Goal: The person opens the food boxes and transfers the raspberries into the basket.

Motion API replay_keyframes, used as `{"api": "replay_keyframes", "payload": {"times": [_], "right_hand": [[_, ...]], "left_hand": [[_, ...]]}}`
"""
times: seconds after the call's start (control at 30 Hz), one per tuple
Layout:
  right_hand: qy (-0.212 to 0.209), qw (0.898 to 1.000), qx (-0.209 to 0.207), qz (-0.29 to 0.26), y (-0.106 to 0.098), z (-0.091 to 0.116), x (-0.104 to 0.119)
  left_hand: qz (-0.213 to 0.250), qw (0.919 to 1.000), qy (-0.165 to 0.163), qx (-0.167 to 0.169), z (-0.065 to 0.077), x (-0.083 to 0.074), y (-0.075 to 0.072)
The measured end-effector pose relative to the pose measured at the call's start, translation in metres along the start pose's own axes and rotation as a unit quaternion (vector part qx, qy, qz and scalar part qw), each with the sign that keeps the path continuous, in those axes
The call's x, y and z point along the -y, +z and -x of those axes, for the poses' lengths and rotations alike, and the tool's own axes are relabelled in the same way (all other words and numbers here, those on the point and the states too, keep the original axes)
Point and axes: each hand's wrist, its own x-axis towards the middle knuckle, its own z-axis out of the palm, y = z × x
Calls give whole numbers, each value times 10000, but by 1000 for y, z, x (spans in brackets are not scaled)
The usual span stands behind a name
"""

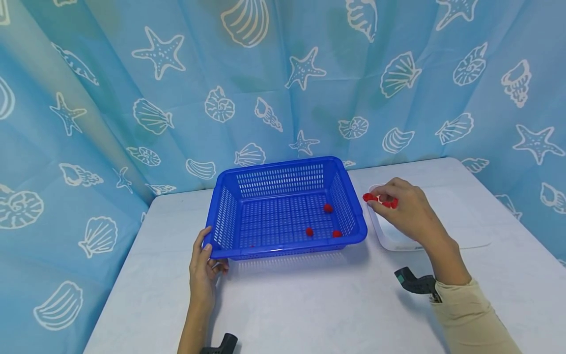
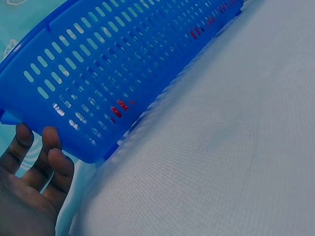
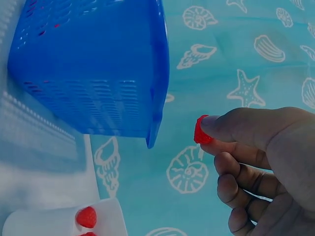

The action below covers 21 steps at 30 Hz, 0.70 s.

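Note:
A blue slotted plastic basket [image 1: 283,250] stands on the table with several red raspberries [image 1: 327,208] inside, spread mostly over its right part. My left hand [image 1: 204,270] grips the basket's front left corner at the rim; in the left wrist view its fingertips [image 2: 51,137] touch the outer wall under the rim. Between thumb and index finger my right hand [image 1: 407,209] pinches a raspberry [image 3: 201,130], held up over a white tray [image 1: 393,245]. More raspberries [image 3: 86,217] lie in that tray, partly hidden behind the right hand in the head view.
Right of the tray lies a flat white sheet or lid [image 1: 464,221], hard to tell from the white table [image 1: 309,305]. A blue curtain [image 1: 274,73] with shells and starfish hangs right behind the table and along its sides.

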Motion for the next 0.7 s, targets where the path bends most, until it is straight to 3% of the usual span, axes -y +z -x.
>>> {"api": "replay_keyframes", "payload": {"times": [0.7], "right_hand": [[-109, 9999, 69, -104, 1, 1, 18]], "left_hand": [[95, 9999, -104, -12, 1, -4, 1]]}}
